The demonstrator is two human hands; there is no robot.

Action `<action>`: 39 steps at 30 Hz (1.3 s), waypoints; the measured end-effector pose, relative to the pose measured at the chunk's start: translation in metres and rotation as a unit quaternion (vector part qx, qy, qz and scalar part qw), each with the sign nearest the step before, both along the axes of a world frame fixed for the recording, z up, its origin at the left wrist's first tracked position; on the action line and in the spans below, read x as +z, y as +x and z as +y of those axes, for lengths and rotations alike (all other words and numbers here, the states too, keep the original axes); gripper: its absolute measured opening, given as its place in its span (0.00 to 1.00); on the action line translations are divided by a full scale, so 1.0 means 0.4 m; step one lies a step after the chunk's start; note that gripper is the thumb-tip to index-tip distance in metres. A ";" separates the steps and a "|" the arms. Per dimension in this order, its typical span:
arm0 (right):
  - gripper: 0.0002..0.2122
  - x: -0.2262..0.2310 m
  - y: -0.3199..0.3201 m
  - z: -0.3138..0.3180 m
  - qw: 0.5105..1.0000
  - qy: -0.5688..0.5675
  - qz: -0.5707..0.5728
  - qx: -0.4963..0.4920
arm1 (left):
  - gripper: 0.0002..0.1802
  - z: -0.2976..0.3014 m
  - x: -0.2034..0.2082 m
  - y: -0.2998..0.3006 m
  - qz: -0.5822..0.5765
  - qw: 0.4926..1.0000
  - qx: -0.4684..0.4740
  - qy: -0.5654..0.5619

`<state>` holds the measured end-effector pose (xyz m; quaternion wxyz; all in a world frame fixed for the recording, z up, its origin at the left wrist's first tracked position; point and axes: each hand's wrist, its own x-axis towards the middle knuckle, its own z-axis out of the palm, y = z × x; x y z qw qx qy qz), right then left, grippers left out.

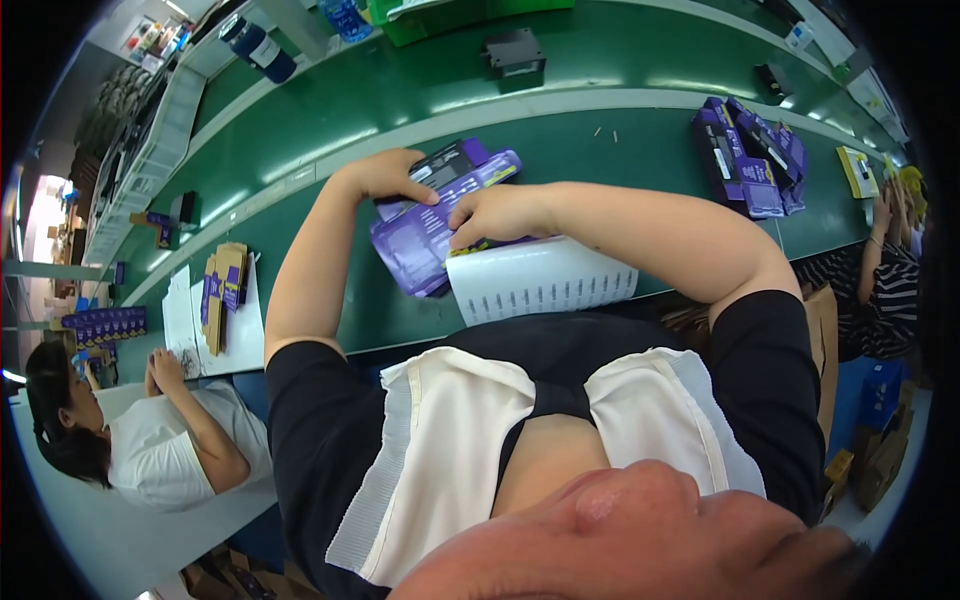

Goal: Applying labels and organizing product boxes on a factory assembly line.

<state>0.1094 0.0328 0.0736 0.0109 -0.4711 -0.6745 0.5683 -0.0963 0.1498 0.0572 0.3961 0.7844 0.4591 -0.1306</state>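
Note:
A purple flattened carton with a black panel lies on the green bench in front of me. My left hand grips its far left side, thumb across the top and the other fingers partly hidden. On the carton's right part rests my right hand, its fingers curled closed against the surface. Whether a small piece sits under those fingertips is hidden. A white sheet with rows of small printed labels lies under my right forearm, its left edge close to the carton.
Several purple cartons lie in a pile at the right. A black box-shaped part stands at the back, near a green bin and a dark blue bottle. Other people sit at both sides; brown-and-purple cartons lie at the left.

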 end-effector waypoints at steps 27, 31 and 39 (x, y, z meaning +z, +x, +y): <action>0.20 -0.073 0.062 0.116 0.861 0.509 -0.001 0.005 | 0.25 -0.173 -0.102 -0.035 -0.606 0.745 0.234 0.149; 0.19 0.003 0.089 0.111 0.948 0.290 0.130 0.018 | 0.35 -0.204 -0.024 -0.077 -0.619 0.778 0.102 -0.023; 0.20 0.094 0.061 0.065 0.946 0.297 0.128 0.015 | 0.39 -0.235 0.074 -0.113 -0.604 0.790 0.104 0.011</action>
